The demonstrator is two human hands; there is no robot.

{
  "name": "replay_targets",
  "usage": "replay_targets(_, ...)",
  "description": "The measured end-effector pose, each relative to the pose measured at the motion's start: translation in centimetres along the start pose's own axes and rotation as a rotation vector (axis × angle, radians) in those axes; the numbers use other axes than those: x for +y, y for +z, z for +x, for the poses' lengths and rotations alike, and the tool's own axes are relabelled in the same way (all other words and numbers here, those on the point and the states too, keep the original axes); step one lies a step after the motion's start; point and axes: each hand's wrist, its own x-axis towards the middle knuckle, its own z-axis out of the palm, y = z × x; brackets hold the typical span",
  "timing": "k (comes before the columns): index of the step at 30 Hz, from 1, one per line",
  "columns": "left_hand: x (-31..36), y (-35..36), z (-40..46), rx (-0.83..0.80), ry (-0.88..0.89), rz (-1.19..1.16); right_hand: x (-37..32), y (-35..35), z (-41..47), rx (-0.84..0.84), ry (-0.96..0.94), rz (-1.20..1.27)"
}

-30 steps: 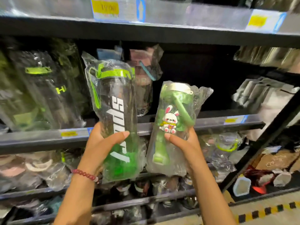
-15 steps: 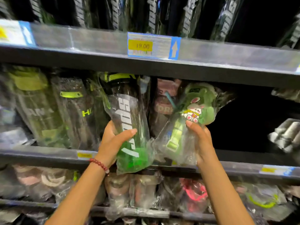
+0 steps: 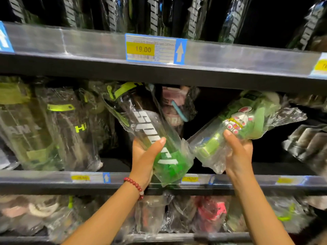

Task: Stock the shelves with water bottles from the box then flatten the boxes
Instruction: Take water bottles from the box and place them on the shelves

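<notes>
The left hand [image 3: 144, 160], with a red bead bracelet [image 3: 134, 186] at the wrist, grips the lower body of a dark sport bottle [image 3: 141, 124], thumb laid across the front. The right hand [image 3: 238, 156] grips the lower end of a green rabbit bottle [image 3: 242, 121]. Both bottles are sealed in loose clear plastic bags, and both tilt with their tops leaning into the middle shelf [image 3: 53, 179], the sport bottle to the left, the rabbit one to the right, their bases near each other over the shelf lip.

They look empty, so probably light and stiff, but the slack wrapping is likely slippery and may slide over the bottle; a firm hold around the body itself seems safer than pinching the bag.

Wrapped dark bottles [image 3: 53, 129] with yellow-green straps already stand to the left. Above, a price tag [image 3: 155, 49] reading 19.00 sits on the upper shelf edge. No box is in view.
</notes>
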Motion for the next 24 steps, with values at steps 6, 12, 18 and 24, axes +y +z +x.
replay_targets(6,-1.0,1.2,1.1,0.005,-0.022,0.066,-0.8,-1.2,0.5,0.006,-0.07,-0.034)
replay_targets(12,-0.7,-0.6,2.3,-0.039,0.012,0.169,0.5,-0.6,0.3,-0.102,-0.032,-0.119)
replay_targets(18,-0.1,-1.9,2.7,-0.014,0.046,0.218,2.3,1.0,0.2,-0.146,-0.024,-0.244)
replay_targets(24,0.7,-3.2,3.0,0.159,0.092,0.334,3.6,1.9,0.2,-0.217,-0.046,-0.409)
